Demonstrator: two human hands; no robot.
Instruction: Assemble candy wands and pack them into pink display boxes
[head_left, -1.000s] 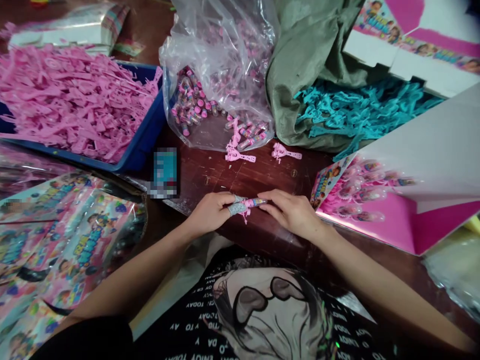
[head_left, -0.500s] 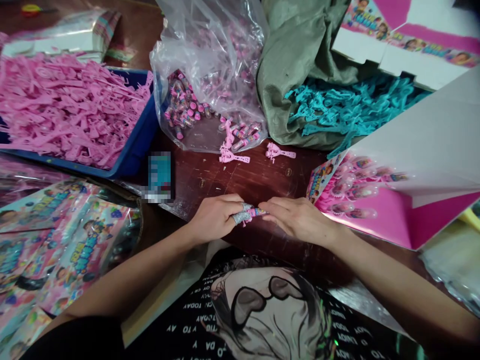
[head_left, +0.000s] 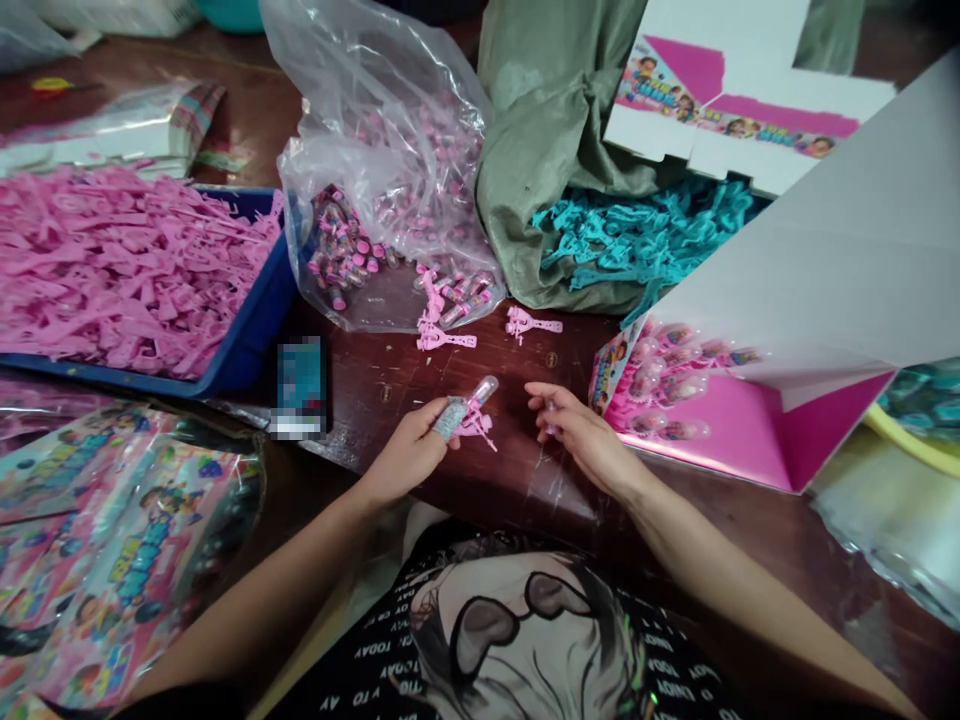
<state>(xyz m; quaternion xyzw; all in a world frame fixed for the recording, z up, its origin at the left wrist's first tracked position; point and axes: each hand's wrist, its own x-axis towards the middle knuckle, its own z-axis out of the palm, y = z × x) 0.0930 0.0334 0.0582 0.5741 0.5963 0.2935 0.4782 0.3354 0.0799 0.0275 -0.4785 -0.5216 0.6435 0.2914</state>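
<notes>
My left hand (head_left: 409, 450) is closed on a pink plastic toy piece (head_left: 475, 424) with a clear candy tube (head_left: 484, 390) at it, its rounded end pointing up and away. Grey wrapping (head_left: 449, 418) covers a finger of that hand. A short way to the right, my right hand (head_left: 589, 435) is held with fingers curled, apart from the toy. Something small and shiny shows between its fingers, too small to name. Past my hands, pink toy pieces (head_left: 447, 340) and another pink piece (head_left: 534, 323) lie on the dark table (head_left: 390, 375).
A blue bin (head_left: 247, 345) of pink pieces stands left, beside a phone-like object (head_left: 301, 388). Behind are a clear bag (head_left: 375, 300) of candy tubes and a grey-green sack (head_left: 517, 240) with turquoise pieces (head_left: 630, 240). An open display box (head_left: 757, 420) holding assembled toys stands right.
My hands were together on the toy and tube; now the right hand has come away to the right. The tube in my left hand now points upward. The whole view has shifted slightly.
</notes>
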